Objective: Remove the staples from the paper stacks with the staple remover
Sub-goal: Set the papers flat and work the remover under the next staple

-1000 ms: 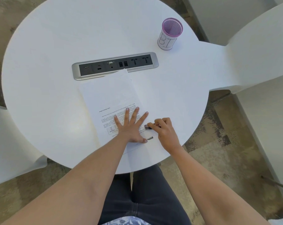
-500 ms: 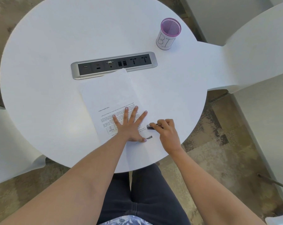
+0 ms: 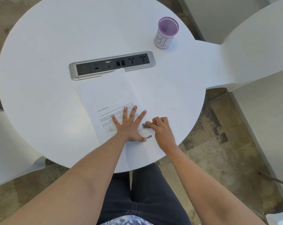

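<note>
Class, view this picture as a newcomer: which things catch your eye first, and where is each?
The left hand lies spread flat on the printed paper stack near the front edge of the round table, and the right hand beside it grips a dark staple remover. A purple mesh cup stands far right, beyond a silver socket strip.

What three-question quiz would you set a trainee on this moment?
1. True or false: the left hand lies flat, fingers spread, on the white printed paper stack.
2. The right hand pinches: (a) the small dark grey staple remover, (b) a pen, (c) nothing.
3. What stands beyond the right end of the silver socket panel?
Key: 1 true; 2 a; 3 the pink mesh cup.
</note>
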### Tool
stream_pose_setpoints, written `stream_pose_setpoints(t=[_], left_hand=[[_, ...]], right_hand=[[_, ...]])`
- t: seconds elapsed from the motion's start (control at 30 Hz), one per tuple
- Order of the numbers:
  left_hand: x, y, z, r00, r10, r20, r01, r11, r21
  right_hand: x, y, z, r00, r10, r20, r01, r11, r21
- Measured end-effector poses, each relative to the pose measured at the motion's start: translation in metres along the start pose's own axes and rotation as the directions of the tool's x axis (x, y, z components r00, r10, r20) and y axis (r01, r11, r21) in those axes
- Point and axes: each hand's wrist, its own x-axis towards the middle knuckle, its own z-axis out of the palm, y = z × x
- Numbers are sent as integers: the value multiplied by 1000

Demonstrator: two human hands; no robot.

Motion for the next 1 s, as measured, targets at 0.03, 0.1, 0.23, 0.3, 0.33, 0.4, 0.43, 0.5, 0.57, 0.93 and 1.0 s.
stream_pose_setpoints(t=[0.03,0.1,0.23,0.3,0.33,0.4,0.43,0.5,0.57,0.93,1.0], left_hand=[[0,0,0,1000,-3,4,3,1000,-1],[0,0,1,1000,-8,3,8,1000,-1],[1,1,0,1000,-20,16,20,1000,0],[2,2,-1,999,-26,25,26,1000,6],[2,2,-1,999,-29,28,29,1000,9],[1,2,-1,999,-28,30,28,1000,13],[1,1,-1,999,-24,32,24,1000,11],[1,2,-1,1000,-14,21,14,1000,2],[0,2,-2,1000,-12,18,12,1000,3],[-4,3,-3,1000,-15,22,15,1000,10],[-4,3,-4,999,-17,29,17,1000,12]], right_hand=[[0,2,-1,999,-40,2,40,999,-11],[1,5,-1,991,-132,-5,132,990,-48],[5,11,-3,966,-258,-21,253,958,-131],[6,12,-4,950,-308,-50,298,942,-153],[5,12,-4,930,-363,-54,350,922,-167],[-2,10,-3,902,-430,-43,416,890,-185],[-6,9,-2,924,-378,-54,366,917,-159],[-9,5,-3,994,-63,-90,61,998,-25],[-5,5,-3,966,259,0,-258,962,92],[12,4,-9,868,401,295,-487,805,339],[9,5,-7,866,408,290,-489,814,315]])
